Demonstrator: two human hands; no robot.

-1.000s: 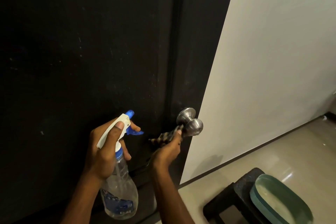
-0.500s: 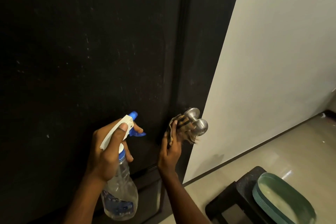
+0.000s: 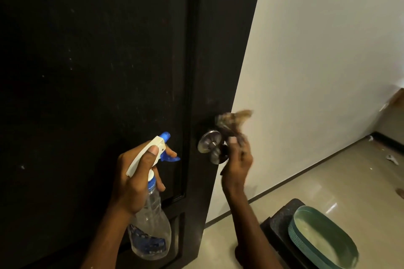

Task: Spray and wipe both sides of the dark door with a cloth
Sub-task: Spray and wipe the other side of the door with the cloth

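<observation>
- One dark door (image 3: 98,72) fills the left half of the view. Pale specks dot its face, and its free edge runs down against the light wall (image 3: 317,50).
- One metal knob (image 3: 210,145) sits near that edge.
- One brownish cloth (image 3: 232,121), blurred, is bunched just above the knob. The right hand (image 3: 237,165) grips it, fingers curled round it.
- The left hand (image 3: 135,178) is wrapped round the neck of one clear spray bottle (image 3: 150,229), with a finger on the blue trigger and the nozzle toward the door.
- On the floor (image 3: 328,181) at lower right, one black stool (image 3: 279,218) carries one green oval tub (image 3: 303,244).
</observation>
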